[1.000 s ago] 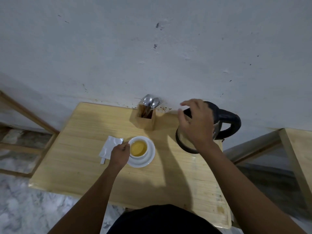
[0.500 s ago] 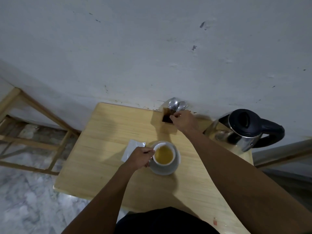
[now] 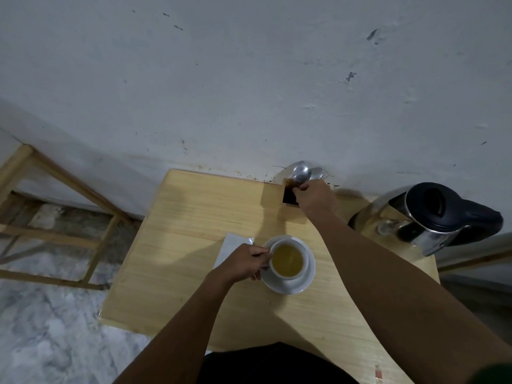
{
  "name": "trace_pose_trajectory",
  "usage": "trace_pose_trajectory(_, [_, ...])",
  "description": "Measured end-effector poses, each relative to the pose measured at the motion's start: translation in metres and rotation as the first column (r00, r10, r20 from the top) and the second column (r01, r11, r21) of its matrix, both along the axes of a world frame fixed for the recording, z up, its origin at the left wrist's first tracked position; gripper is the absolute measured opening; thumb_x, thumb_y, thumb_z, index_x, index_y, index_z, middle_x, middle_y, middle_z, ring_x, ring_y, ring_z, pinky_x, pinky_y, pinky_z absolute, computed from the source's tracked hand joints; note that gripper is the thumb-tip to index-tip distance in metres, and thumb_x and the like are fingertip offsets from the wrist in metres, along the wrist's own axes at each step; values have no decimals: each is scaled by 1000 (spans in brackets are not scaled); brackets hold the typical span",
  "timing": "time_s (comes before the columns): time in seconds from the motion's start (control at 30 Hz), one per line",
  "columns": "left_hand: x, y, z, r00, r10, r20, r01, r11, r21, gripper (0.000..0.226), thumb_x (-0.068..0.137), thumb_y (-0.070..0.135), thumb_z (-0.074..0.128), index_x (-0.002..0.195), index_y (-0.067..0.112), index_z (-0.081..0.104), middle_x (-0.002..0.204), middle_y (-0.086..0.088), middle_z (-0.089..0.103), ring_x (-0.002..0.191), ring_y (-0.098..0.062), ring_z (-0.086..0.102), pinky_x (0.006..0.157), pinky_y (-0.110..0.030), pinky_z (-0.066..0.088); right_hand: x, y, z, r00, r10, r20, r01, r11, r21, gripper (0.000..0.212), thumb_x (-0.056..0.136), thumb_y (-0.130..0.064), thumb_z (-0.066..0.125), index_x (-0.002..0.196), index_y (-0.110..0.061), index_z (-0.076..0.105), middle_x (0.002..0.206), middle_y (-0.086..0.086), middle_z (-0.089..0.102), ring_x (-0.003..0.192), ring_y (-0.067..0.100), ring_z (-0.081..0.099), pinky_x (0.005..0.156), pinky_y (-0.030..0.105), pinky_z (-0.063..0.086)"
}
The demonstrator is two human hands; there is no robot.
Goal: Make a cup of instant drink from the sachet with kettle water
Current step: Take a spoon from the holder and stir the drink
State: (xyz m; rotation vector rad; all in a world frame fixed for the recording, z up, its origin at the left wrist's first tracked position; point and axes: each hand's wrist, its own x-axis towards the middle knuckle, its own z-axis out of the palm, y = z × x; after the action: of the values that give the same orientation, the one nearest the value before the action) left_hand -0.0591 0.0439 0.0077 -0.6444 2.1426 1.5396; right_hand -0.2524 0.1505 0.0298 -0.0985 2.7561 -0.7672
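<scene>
A white cup (image 3: 288, 260) full of yellow-brown drink sits on a white saucer (image 3: 302, 284) in the middle of the wooden table (image 3: 188, 245). My left hand (image 3: 243, 261) grips the cup's handle side. My right hand (image 3: 314, 196) reaches to the wooden cutlery holder (image 3: 289, 195) at the wall and pinches a metal spoon (image 3: 300, 173) by its stem. A white sachet (image 3: 232, 246) lies flat left of the saucer, partly under my left hand. The steel kettle (image 3: 424, 217) with black lid and handle stands at the right.
A bare pale wall rises right behind the table. A second spoon or fork (image 3: 318, 173) stands in the holder. A wooden frame (image 3: 55, 189) stands to the left over a marble floor (image 3: 41, 328). My dark shirt fills the bottom edge.
My right hand left the kettle lid, crossed to the cutlery holder and closed on a spoon. The view swung right. My left hand stayed at the cup.
</scene>
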Motion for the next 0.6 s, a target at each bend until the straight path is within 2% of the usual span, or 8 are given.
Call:
trace_pose_trajectory(0.17, [-1, 0, 0, 999, 28, 18, -28, 1000, 4, 32, 95, 28, 52, 119, 11, 65, 70, 5, 65, 51, -11, 59, 43, -12, 41, 2, 3, 5, 999, -41, -14, 40, 999, -28, 20, 85, -38, 62, 89, -23, 75, 78, -1, 68, 72, 20, 64, 56, 26, 44])
trace_pose_trajectory(0.3, [-1, 2, 2, 998, 56, 27, -56, 998, 0, 33, 95, 25, 53, 124, 12, 62, 64, 0, 64, 46, -7, 57, 38, -10, 37, 11, 12, 25, 985, -63, -161, 45, 993, -109, 25, 88, -46, 60, 93, -25, 73, 80, -5, 69, 73, 17, 64, 59, 27, 50])
trace_pose_trajectory(0.37, [0, 3, 1, 998, 65, 21, -65, 998, 18, 35, 95, 24, 53, 126, 10, 61, 66, 2, 65, 44, -3, 57, 42, -12, 42, 19, 20, 41, 962, -89, -257, 39, 980, -196, 24, 88, -47, 60, 88, -26, 71, 79, -8, 70, 72, 14, 64, 62, 29, 53])
trace_pose_trajectory(0.47, [0, 3, -2, 997, 76, 1, -76, 997, 21, 36, 95, 25, 54, 127, 10, 60, 64, 5, 67, 48, -9, 58, 51, -19, 51, 40, 37, 67, 924, -126, -362, -24, 924, -381, 23, 86, -38, 66, 82, -16, 69, 74, -4, 69, 68, 11, 63, 59, 27, 49])
trace_pose_trajectory(0.6, [2, 4, -4, 996, 85, -25, -85, 996, 16, 33, 95, 23, 53, 123, 9, 63, 62, 4, 67, 49, -14, 59, 56, -26, 52, 69, 62, 82, 944, -201, -262, -9, 777, -629, 20, 83, -28, 71, 81, -9, 66, 73, 3, 71, 71, 14, 68, 62, 24, 51])
